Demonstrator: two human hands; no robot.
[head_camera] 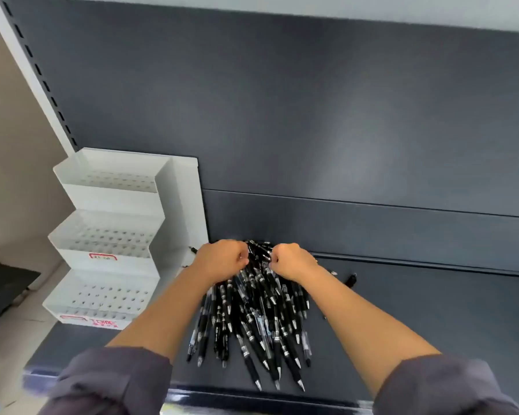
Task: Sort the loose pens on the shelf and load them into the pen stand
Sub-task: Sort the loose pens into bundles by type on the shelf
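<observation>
The left hand [222, 259] and right hand [294, 260] sat close together, knuckles up, each with fingers curled round the far ends of the pens [252, 322] — slim black barrels with silvery tips. The heap lay on the dark matte shelf [432, 324], long axes running near to far, tips fanned toward the front edge. Left of it stood the pen stand [114, 202] — white, three stepped tiers dotted with round holes.

Black pens [252, 319] with silver bands and tips, right of white pen stand [108, 202]; stand tiers dotted with hole rows, red-edged labels [102, 257] on its fronts; dark grey shelf [402, 324] beneath stand; greyish-purple sleeves [114, 381]
</observation>
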